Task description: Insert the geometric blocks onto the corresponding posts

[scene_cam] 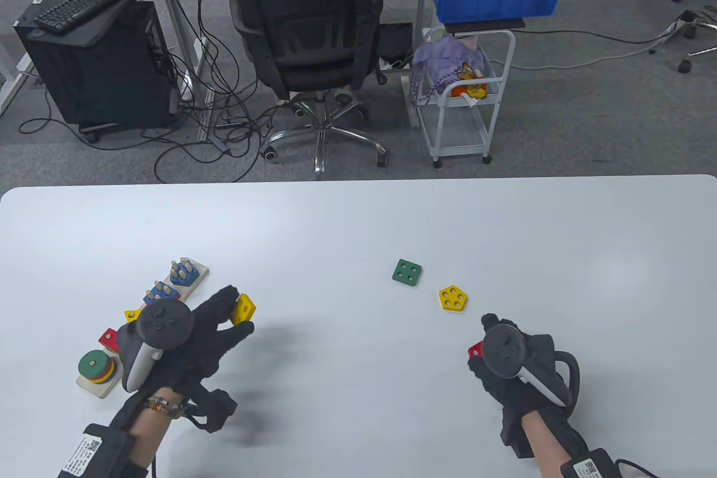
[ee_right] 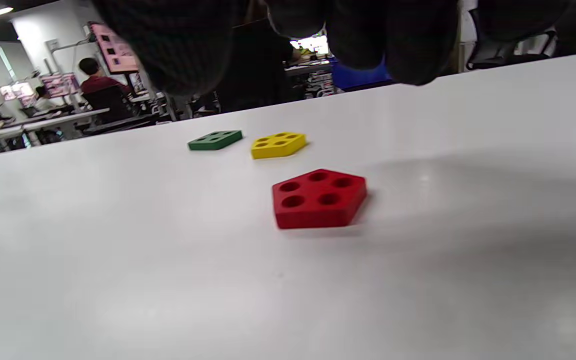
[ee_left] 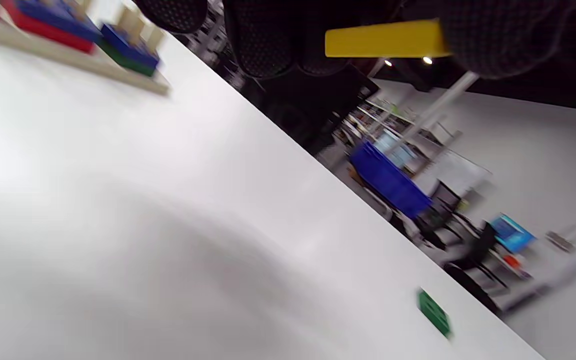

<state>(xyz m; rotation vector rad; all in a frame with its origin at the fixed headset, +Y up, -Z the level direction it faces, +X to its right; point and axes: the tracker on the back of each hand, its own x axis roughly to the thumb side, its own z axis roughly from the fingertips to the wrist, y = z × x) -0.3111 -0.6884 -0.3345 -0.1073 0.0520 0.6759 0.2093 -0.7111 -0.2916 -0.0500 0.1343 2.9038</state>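
White table (scene_cam: 347,220) fills the lower frame: wooden post board (scene_cam: 193,283) at lower left, green square block (scene_cam: 407,272) and yellow pentagon block (scene_cam: 454,298) right of centre, red pentagon block (ee_right: 318,197) lower right

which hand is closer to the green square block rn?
Right. The right hand hovers over the red pentagon block, just this side of the green square block. The left hand is across the table by the post board, pinching a yellow block.
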